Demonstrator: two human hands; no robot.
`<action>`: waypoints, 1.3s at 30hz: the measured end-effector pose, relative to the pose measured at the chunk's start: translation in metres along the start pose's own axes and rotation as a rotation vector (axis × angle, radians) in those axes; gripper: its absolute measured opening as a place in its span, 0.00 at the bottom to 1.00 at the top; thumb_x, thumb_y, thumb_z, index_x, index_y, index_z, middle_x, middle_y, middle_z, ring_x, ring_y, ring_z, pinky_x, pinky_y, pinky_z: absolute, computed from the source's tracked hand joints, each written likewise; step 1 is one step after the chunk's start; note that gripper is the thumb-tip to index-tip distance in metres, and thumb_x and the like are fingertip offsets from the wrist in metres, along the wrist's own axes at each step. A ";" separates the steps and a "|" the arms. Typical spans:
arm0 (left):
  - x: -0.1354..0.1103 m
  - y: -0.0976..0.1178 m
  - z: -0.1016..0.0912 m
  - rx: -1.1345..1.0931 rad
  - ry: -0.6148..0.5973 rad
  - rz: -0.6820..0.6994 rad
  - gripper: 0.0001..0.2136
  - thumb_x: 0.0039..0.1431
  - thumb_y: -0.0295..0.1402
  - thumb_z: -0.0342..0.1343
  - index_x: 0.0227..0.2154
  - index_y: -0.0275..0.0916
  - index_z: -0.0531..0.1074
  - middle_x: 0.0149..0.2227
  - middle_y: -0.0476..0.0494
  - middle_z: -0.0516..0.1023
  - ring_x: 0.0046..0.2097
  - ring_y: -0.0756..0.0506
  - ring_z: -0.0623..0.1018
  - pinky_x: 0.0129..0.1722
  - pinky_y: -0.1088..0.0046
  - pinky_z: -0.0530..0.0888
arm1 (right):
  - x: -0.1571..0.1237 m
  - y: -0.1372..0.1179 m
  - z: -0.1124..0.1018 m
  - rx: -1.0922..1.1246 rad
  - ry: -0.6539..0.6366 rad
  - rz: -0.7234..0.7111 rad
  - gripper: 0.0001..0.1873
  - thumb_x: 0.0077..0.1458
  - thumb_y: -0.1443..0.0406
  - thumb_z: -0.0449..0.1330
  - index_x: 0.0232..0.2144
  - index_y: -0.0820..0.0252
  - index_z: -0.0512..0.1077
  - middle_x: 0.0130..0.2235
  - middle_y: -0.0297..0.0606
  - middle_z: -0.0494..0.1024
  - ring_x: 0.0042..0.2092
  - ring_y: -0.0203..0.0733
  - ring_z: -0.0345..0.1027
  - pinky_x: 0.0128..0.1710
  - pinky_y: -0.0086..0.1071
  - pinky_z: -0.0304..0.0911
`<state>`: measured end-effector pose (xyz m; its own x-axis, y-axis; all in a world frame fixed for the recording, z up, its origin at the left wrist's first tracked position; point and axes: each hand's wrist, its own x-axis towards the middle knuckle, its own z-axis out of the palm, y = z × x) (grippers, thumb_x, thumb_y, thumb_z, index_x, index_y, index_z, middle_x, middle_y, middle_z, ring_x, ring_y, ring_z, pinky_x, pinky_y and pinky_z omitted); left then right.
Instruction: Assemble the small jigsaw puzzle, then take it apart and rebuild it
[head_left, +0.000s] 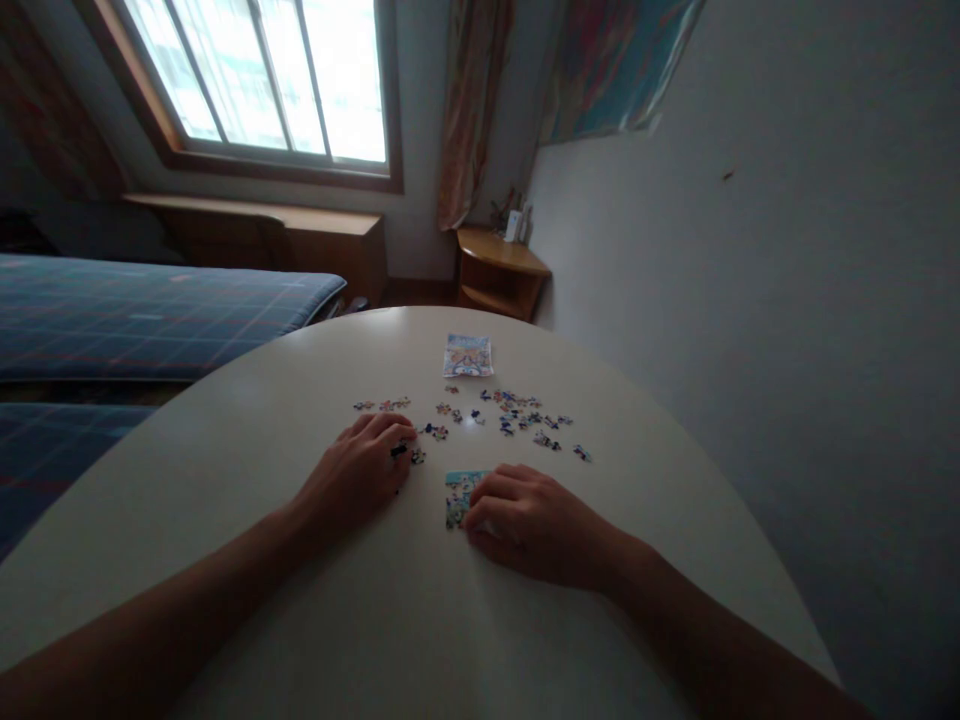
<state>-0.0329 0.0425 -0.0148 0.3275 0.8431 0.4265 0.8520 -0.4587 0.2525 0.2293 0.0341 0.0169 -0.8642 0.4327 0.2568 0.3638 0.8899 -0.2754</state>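
Note:
A small joined section of jigsaw puzzle [455, 505] lies on the round white table [360, 620], light blue along its far edge. My right hand [529, 520] is closed, its curled fingers resting on that section and hiding its right side. To the left, my left hand [360, 460] is closed with a dark puzzle piece [399, 450] at its fingertips. Another loose piece [418, 456] lies just beside those fingers. Farther off, several loose puzzle pieces [517, 408] are scattered, mostly to the right, with a few pieces [386, 405] beyond my left hand.
A printed picture packet [468, 356] lies near the table's far side. A plaid mattress [150, 310] is at the left, and a wall [787, 330] runs along the right. Beyond the table stand a wooden corner shelf [499, 250] and a window [270, 80].

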 end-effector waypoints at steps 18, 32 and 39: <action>-0.002 -0.002 0.002 0.018 -0.021 0.020 0.11 0.64 0.33 0.48 0.44 0.42 0.74 0.51 0.41 0.76 0.52 0.38 0.74 0.52 0.53 0.74 | 0.000 -0.001 0.003 0.028 0.009 -0.056 0.06 0.61 0.66 0.58 0.40 0.57 0.73 0.43 0.38 0.79 0.43 0.36 0.70 0.48 0.33 0.64; -0.003 -0.003 0.003 0.018 -0.054 0.033 0.12 0.65 0.33 0.47 0.45 0.42 0.73 0.54 0.42 0.74 0.54 0.39 0.74 0.54 0.53 0.73 | 0.000 -0.001 0.003 0.059 0.017 -0.072 0.07 0.62 0.67 0.56 0.39 0.58 0.74 0.41 0.37 0.79 0.42 0.37 0.70 0.47 0.33 0.64; -0.002 -0.004 0.004 0.012 -0.052 0.034 0.12 0.65 0.34 0.47 0.45 0.41 0.74 0.53 0.41 0.74 0.54 0.39 0.74 0.54 0.53 0.73 | 0.000 0.005 0.003 0.033 0.122 0.085 0.05 0.60 0.66 0.59 0.37 0.56 0.75 0.38 0.36 0.80 0.41 0.38 0.70 0.46 0.35 0.64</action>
<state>-0.0355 0.0432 -0.0199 0.3771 0.8407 0.3887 0.8447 -0.4843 0.2280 0.2300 0.0382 0.0123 -0.7809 0.5229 0.3417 0.4206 0.8446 -0.3313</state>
